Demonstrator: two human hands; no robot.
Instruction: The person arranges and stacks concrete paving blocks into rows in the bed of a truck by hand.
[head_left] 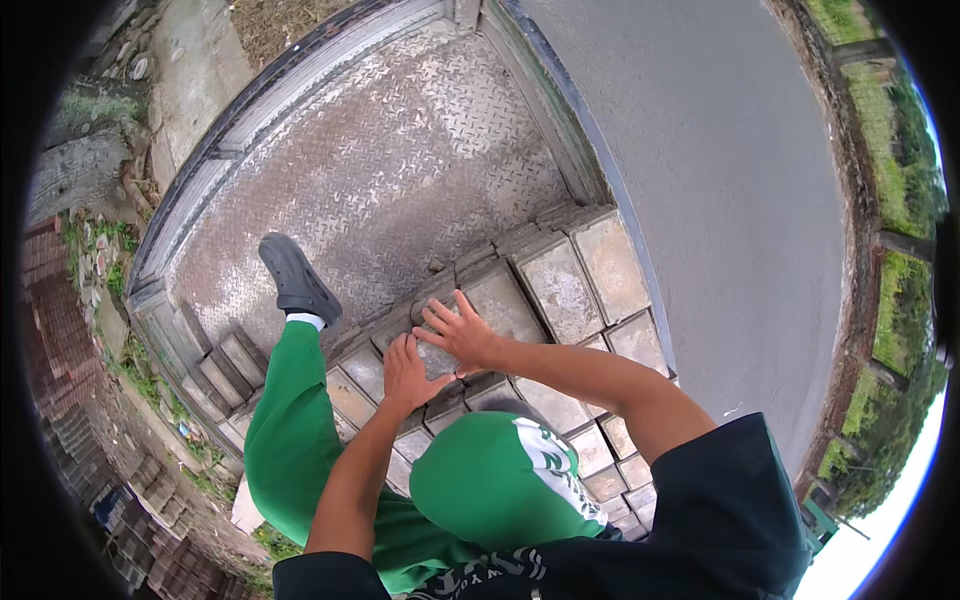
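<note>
Grey concrete paving blocks (566,290) are stacked in rows on a metal truck bed (400,160). My left hand (406,375) lies against a block (434,362) near the stack's far edge, thumb stretched toward the right and fingers fairly straight. Across from it, my right hand (462,334) rests over the same block with its fingers spread. The two hands nearly touch, and neither is visibly wrapped round the block. Its underside and part of its edges are hidden.
My left foot, in a dark clog (297,278), stands on the diamond plate. Several blocks (232,370) lean at the left side wall. The bed's right side wall (560,110) borders a paved road (720,200). Brick stacks (55,300) stand at far left.
</note>
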